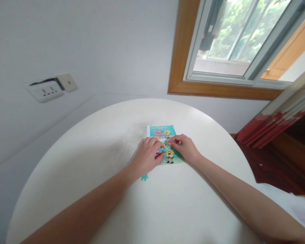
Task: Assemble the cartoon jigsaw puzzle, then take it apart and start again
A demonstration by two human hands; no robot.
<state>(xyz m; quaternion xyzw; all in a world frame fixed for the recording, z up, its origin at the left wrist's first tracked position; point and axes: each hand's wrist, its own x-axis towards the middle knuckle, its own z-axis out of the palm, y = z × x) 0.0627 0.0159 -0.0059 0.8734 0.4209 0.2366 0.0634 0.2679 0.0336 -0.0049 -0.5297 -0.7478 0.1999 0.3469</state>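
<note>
A jigsaw puzzle [170,156] with cartoon figures on green lies flat on the white table. Just beyond it is a picture card [162,131] with similar figures on blue. My left hand [150,153] rests over the puzzle's left part, fingers bent but apart, thumb and fingertips on its surface. Over the puzzle's upper right, my right hand [184,147] has thumb and forefinger pinched on what looks like a small puzzle piece, mostly hidden by the fingertips. One loose green puzzle piece [144,177] lies near my left wrist.
The round white table [96,142] reaches toward the wall. A socket plate [47,90] is on the wall at left. At upper right stands a wood-framed window [179,67], with a red and white curtain [259,130] beside it.
</note>
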